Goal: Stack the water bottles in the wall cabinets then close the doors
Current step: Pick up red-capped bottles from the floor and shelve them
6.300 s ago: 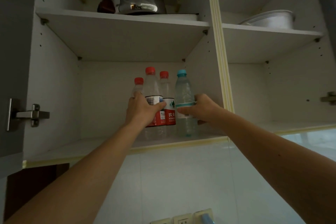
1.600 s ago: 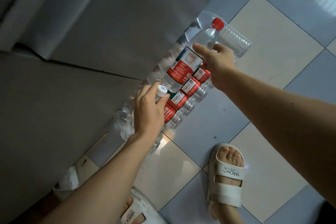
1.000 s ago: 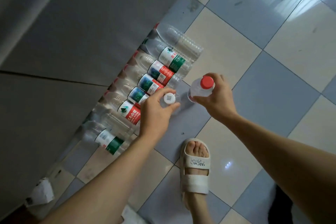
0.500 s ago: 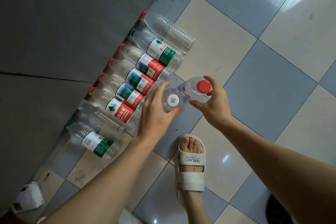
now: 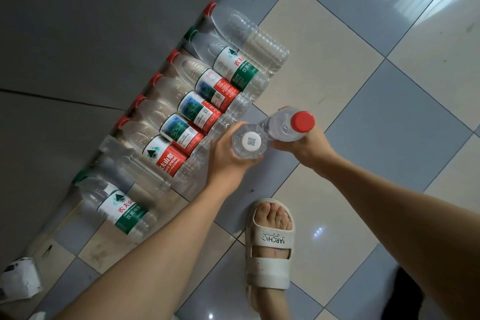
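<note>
Water bottles are held one in each hand, above a tiled floor. The left hand grips a clear bottle with a white cap; its fingers are curled round the body below the shoulder, so the cap points up toward the camera and sits just above the grip. The right hand grips a bottle with a red cap; the fingers wrap the body from below, and the red cap sticks out above and to the right of the grip. The two held bottles are touching or nearly touching at their shoulders, between the two hands; I cannot tell which exactly. To the left of both grips, a row of bottles lies on its side on the floor, close one to another, with caps pointing away toward a grey cabinet front. Most of them have red labels and red caps, two have green labels, and the farthest one is clear without label. The nearest bottle of the row lies just beside the left hand, partly hidden behind it. Below the hands, one foot in a white sandal stands on the tiles. At the bottom left corner, well apart from the hands, lies a small white object, which is too unclear to name.
</note>
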`<action>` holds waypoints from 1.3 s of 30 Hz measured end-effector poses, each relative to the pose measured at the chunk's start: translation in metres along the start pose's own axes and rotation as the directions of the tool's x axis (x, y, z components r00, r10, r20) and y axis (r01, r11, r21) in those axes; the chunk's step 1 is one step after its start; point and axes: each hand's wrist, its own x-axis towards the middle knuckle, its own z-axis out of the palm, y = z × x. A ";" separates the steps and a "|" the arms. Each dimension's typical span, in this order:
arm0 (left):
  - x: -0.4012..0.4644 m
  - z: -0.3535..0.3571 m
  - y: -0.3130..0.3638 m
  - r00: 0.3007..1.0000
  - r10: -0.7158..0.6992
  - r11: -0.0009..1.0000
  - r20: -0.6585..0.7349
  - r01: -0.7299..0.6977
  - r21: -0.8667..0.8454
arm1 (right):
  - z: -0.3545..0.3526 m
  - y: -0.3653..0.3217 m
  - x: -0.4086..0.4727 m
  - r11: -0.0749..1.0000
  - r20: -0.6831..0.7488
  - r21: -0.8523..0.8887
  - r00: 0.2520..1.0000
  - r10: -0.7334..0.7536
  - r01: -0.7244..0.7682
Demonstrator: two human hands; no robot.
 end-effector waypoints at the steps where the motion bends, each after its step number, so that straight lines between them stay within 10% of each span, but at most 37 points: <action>1: -0.001 -0.003 0.001 1.000 -0.019 1.000 -0.010 0.019 -0.001 | 0.000 -0.002 -0.002 1.000 -0.002 0.005 1.000 0.019 -0.019; 18: -0.094 -0.154 0.162 0.969 -0.143 0.980 -0.204 0.110 -0.164 | -0.027 -0.204 -0.128 0.983 0.063 -0.018 0.982 -0.180 0.182; 39: -0.450 -0.405 0.427 0.923 -0.111 0.961 -0.367 0.006 -0.277 | -0.090 -0.543 -0.457 0.762 0.379 -0.212 0.770 -0.514 0.612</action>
